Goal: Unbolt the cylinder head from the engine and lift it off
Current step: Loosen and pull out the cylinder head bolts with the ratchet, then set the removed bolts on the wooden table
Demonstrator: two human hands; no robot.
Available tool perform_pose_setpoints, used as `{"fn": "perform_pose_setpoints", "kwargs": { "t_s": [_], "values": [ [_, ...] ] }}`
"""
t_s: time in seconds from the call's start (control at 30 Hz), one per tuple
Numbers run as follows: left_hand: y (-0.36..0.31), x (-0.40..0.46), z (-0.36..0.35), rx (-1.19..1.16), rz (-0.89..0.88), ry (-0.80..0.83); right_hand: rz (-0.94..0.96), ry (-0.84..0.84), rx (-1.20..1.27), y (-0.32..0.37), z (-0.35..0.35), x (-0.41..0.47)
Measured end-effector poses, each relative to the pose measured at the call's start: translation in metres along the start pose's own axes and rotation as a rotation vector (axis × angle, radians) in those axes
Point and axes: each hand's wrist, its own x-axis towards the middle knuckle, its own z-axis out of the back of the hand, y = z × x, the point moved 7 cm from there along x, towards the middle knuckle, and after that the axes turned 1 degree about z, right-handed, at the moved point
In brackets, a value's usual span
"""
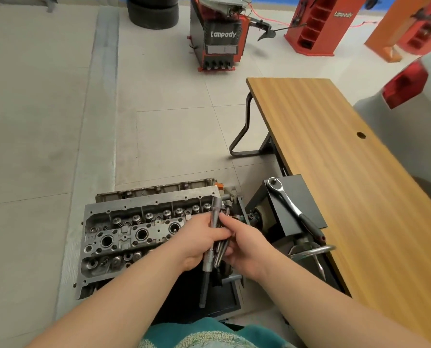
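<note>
Both hands hold a bundle of long head bolts (218, 237): left hand (202, 241) gripping, right hand (244, 241) pinching. Cylinder head (134, 229) sits near left, seemingly unbolted, not yet lifted.

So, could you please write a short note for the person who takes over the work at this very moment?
Left hand: grips a bundle of long bolts above the cylinder head.
Right hand: pinches one bolt of the same bundle.
Ratchet wrench: lies on the black stand beside the wooden table.
Done: several head bolts are out, it seems.
Left: put the bolts aside, check that none remain, lift the head off; it still sits on the engine.
</note>
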Motion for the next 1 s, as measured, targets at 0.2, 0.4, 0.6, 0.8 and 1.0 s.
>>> {"fn": "perform_pose_setpoints", "kwargs": {
  "t_s": [0.2,0.4,0.6,0.8,1.0],
  "values": [
    [-0.01,0.02,-0.069,0.407,0.098,0.169,-0.007,-0.138,0.343,0.003,0.064,-0.022],
    [-0.013,0.056,-0.152,0.801,0.027,0.248,0.131,-0.304,0.58,0.014,0.137,-0.043],
    [-0.008,0.082,-0.185,0.697,0.097,0.237,0.303,-0.593,0.662,0.053,0.279,-0.073],
    [-0.005,0.106,-0.184,0.52,0.169,0.187,0.103,-0.948,0.041,0.095,0.449,-0.088],
    [0.007,0.134,-0.175,0.394,0.16,0.043,-0.095,-1.07,-0.974,0.142,0.54,-0.065]
  ]
}}
